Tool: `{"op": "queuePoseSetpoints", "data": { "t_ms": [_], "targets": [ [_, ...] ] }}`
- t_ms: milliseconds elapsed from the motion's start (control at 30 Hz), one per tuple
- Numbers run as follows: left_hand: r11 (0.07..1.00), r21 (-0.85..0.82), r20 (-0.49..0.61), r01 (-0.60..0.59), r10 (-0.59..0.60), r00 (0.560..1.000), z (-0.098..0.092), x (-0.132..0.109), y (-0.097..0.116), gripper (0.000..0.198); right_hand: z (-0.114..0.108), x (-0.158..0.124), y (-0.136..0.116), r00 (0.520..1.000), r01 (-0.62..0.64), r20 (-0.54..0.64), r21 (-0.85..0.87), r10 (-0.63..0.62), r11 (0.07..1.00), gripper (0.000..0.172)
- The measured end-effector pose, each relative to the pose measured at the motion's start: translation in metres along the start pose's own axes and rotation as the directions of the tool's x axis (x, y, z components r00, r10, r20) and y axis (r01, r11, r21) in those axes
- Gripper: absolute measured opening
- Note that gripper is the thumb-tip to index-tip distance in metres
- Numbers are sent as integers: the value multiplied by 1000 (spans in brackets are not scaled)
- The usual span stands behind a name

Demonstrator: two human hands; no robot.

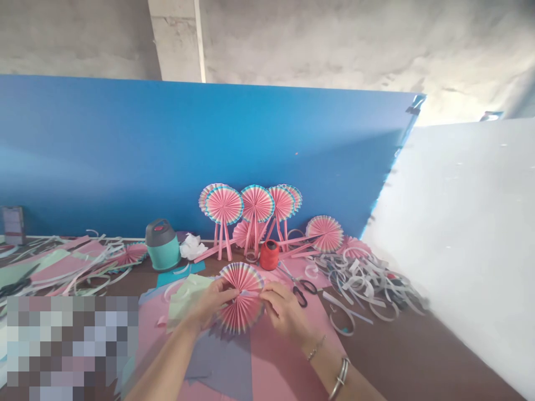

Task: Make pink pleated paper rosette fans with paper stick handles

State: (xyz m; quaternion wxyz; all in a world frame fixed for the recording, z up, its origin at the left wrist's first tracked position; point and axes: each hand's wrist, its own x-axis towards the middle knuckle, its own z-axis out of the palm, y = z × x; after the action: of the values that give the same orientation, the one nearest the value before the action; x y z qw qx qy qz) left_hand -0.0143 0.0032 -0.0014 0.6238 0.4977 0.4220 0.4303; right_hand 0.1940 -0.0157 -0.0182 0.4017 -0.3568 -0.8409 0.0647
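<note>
Between my hands is a round pleated paper fan (240, 312), pink with a pale multicoloured rim, spread into an almost full circle. My left hand (216, 299) pinches it at the left side near its centre. On the opposite side, my right hand (282, 305) has its fingers closed at the fan's right edge, where a pale strip or seam runs across the middle. Pink paper (288, 356) and grey-violet sheets (221, 362) lie beneath. Pale green paper (188, 295) is beside my left hand. Black-handled scissors (301, 295) rest right of my right hand.
Several pink fans (223, 205) on paper sticks lean against the blue partition (251, 133). A red thread spool (270, 256), a teal container (164, 248) and crumpled white tissue (193, 247) stand before me. Paper strips (359, 281) pile up at right. A white panel (468, 234) borders the table.
</note>
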Motion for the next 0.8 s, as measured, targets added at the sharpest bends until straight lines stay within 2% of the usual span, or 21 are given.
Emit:
{"op": "queuePoseSetpoints", "data": {
  "t_ms": [100,167,267,400,533,800],
  "targets": [
    [999,-33,-5,12,-12,1000,2,1,-2,31,2,-1,-2,998,-59,-22,9,60,998,32],
    [999,-50,-48,13,-15,999,4,2,-2,32,2,-1,-5,995,-90,-30,0,90,996,33],
    [996,-90,-91,0,-8,996,6,2,-1,35,2,1,-7,996,-77,-42,-35,75,996,34],
    [984,-172,-85,-37,23,996,8,4,-4,35,3,1,-7,994,-74,-87,-70,68,995,33],
    [981,-187,-153,-55,26,988,10,5,-7,29,3,1,-8,988,-90,-133,-52,82,995,30],
    [970,-243,-84,-18,-2,996,9,5,-9,36,3,0,-7,989,-79,-127,-4,78,997,33]
  ]
}}
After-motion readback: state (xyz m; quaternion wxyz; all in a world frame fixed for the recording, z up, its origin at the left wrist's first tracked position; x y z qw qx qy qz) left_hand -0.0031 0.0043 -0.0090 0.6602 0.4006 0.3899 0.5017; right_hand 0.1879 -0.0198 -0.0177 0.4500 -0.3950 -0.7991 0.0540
